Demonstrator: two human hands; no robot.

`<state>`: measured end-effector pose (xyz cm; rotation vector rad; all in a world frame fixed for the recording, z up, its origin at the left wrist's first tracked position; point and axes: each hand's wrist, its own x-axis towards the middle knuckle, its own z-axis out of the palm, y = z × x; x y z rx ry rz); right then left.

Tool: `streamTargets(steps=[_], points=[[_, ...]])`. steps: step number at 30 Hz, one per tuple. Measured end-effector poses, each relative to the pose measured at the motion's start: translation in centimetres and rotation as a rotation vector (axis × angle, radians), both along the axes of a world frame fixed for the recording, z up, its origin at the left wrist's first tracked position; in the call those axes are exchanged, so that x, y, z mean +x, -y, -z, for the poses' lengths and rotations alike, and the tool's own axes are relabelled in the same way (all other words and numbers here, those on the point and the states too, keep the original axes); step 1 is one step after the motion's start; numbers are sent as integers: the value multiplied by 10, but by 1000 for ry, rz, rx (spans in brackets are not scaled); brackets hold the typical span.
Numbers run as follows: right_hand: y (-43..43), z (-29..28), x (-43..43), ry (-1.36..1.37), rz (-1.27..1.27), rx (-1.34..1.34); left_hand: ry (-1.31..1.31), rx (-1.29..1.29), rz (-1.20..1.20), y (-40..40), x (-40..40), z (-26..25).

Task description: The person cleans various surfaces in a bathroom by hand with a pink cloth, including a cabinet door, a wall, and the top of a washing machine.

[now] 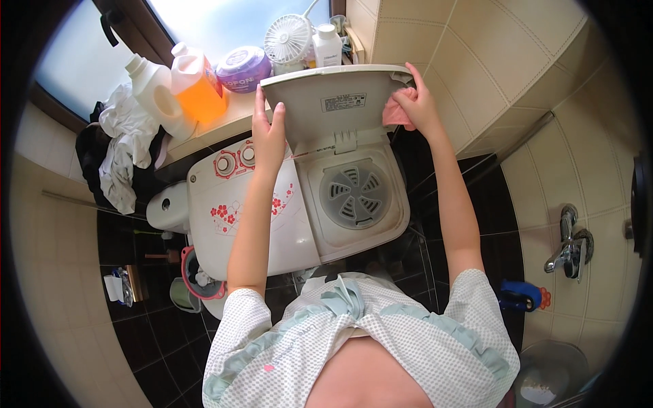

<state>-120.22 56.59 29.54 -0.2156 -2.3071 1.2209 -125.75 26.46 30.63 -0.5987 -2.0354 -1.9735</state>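
In front of me stands a white twin-tub washing machine [204, 204] with red flower prints and round knobs. The lid [306, 109] over its spin tub is raised, with a printed label on its inner face. My left hand [269, 137] holds the lid's left edge, thumb on the inner face and fingers outside. A bunched pink cloth [398, 111] is gripped in my right hand [421, 109], whose index finger extends up to the lid's right corner. Below the lid, a round grey vented cover [355, 194] sits in the spin-tub opening, whose surround looks stained.
The window ledge [219, 125] holds an orange-liquid jug [199, 92], a white jug [160, 102], a purple tub [244, 71], a small fan [288, 38], a white bottle [327, 47] and piled clothes [122, 132]. A toilet [168, 206] stands left; a wall tap [569, 250], right.
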Motion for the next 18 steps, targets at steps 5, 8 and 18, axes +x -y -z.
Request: streamTargets(steps=[5,8,18], points=[[13,5,34,-52,2,-26,64,142,-56,2,31,0],[15,14,60,-99,-88,-168,83,228,-125,5,51,2],[14,10,117,-630,289,-679,98,292,-229,0,89,15]])
